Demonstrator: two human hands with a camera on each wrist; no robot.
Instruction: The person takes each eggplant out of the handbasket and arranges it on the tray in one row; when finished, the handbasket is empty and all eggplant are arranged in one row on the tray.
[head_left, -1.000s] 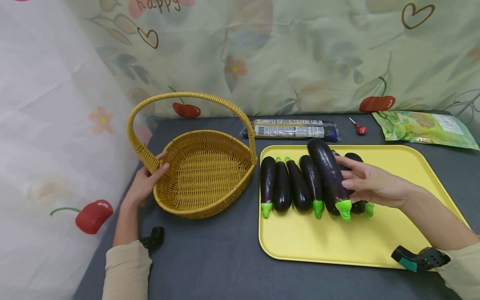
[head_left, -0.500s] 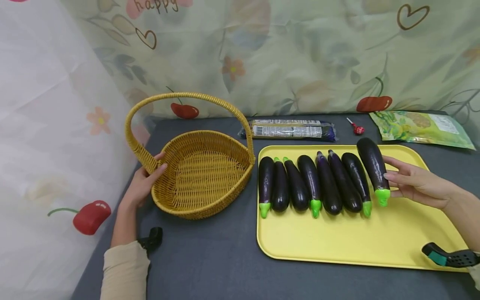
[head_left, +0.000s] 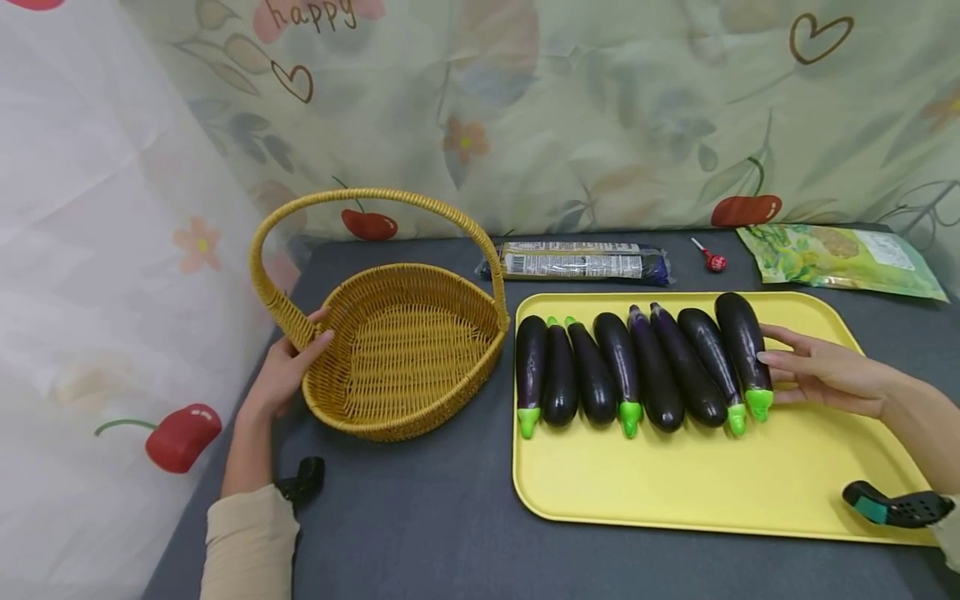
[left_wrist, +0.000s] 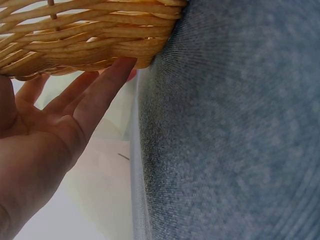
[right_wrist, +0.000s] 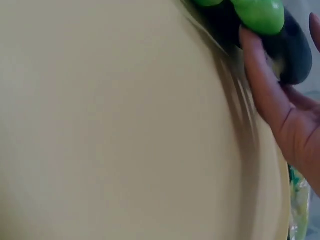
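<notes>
My right hand (head_left: 828, 371) holds a dark purple eggplant (head_left: 741, 343) with a green stem end, at the right end of a row on the yellow tray (head_left: 660, 487). Its thumb lies on top and its fingers are along the right side; in the right wrist view, fingers (right_wrist: 265, 87) touch the eggplant (right_wrist: 295, 52) near the green end. Several other eggplants (head_left: 618, 358) lie side by side to the left. My left hand (head_left: 283, 371) grips the left rim of a wicker basket (head_left: 420, 362), thumb inside. In the left wrist view, its fingers (left_wrist: 102, 95) are against the basket's outer wall (left_wrist: 100, 37).
Behind the tray lie a long plastic-wrapped packet (head_left: 581, 262), a red lollipop (head_left: 715, 262) and a green-yellow bag (head_left: 843, 260). The basket's tall arched handle (head_left: 382, 195) rises over it. Patterned cloth (head_left: 525, 125) hangs behind the dark table (head_left: 420, 517).
My right hand has carried the eggplant rightward from above the row, then lowered it to the row's right end. My left hand has stayed on the basket.
</notes>
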